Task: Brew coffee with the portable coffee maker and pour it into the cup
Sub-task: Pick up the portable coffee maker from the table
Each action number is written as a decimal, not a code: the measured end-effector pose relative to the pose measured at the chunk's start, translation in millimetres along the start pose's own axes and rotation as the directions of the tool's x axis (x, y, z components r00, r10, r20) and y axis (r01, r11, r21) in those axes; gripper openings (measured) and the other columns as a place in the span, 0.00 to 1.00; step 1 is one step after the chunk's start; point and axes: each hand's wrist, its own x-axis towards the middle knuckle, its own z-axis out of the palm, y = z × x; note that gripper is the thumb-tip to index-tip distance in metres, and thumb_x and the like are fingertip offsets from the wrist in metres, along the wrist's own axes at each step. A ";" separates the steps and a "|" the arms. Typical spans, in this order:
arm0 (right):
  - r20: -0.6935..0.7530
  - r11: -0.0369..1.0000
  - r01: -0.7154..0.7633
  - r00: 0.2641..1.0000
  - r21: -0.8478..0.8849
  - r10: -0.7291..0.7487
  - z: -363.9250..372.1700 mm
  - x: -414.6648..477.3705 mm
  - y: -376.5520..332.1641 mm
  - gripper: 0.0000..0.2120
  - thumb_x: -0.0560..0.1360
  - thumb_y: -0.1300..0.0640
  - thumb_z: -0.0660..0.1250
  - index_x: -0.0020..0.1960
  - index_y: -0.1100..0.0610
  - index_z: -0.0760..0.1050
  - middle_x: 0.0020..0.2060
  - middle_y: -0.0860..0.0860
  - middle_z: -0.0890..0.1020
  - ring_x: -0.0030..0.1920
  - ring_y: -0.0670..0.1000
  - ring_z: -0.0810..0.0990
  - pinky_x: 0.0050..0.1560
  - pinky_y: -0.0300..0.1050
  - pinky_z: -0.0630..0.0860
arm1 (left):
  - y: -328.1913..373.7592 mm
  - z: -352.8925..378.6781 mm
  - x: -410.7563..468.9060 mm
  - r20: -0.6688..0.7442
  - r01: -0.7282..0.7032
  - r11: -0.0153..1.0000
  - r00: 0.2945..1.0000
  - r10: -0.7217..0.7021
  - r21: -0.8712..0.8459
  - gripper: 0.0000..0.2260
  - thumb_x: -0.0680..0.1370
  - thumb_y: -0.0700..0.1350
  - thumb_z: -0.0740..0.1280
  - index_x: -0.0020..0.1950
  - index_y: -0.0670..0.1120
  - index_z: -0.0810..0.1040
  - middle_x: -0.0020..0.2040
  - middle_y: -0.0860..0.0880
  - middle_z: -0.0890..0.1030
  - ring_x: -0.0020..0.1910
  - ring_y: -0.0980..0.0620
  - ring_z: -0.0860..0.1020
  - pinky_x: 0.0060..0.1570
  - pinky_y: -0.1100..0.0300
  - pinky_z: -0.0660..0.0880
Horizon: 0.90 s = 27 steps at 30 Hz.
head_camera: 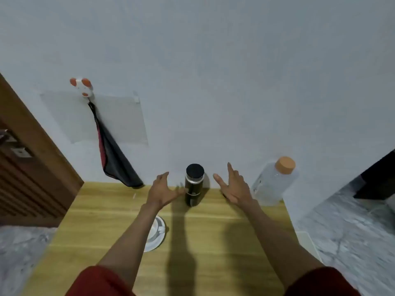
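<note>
Flanking 1 coffee maker (193,185), L hand (163,190), R hand (236,189)

Looks like a home room. Wooden table (102,210) against plain painted wall (213,82), wooden door (32,167) at left, mottled stone-look floor (352,221), paw-shaped hook (82,86) holding dark cloth (113,159), white cup (158,227) on table.
</note>
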 end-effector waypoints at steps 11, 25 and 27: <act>-0.159 0.964 0.191 0.974 0.185 -0.163 122.4 40.5 -2.6 0.53 0.64 0.16 0.57 0.79 0.41 0.42 0.72 0.47 0.68 0.71 0.51 0.69 0.65 0.56 0.72 | -56.8 139.3 51.2 0.031 0.013 0.975 0.999 -0.006 -0.222 0.53 0.63 0.61 0.81 0.79 0.43 0.59 0.75 0.43 0.67 0.73 0.43 0.67 0.69 0.47 0.69; -0.500 0.867 0.377 0.847 0.326 -0.180 185.0 77.3 4.5 0.34 0.61 0.31 0.72 0.56 0.51 0.67 0.50 0.47 0.81 0.48 0.52 0.82 0.48 0.50 0.80 | -96.5 218.8 80.8 -0.260 -0.293 0.891 0.943 0.209 -0.346 0.28 0.64 0.57 0.75 0.58 0.50 0.70 0.51 0.51 0.80 0.48 0.50 0.78 0.42 0.58 0.74; -0.526 0.863 0.395 0.829 0.315 -0.188 181.7 73.8 3.8 0.33 0.62 0.32 0.73 0.55 0.52 0.67 0.48 0.46 0.81 0.47 0.52 0.81 0.47 0.50 0.80 | -96.3 217.2 79.6 -0.276 -0.297 0.903 0.937 0.213 -0.311 0.29 0.67 0.53 0.78 0.61 0.45 0.71 0.55 0.48 0.81 0.52 0.47 0.79 0.48 0.52 0.77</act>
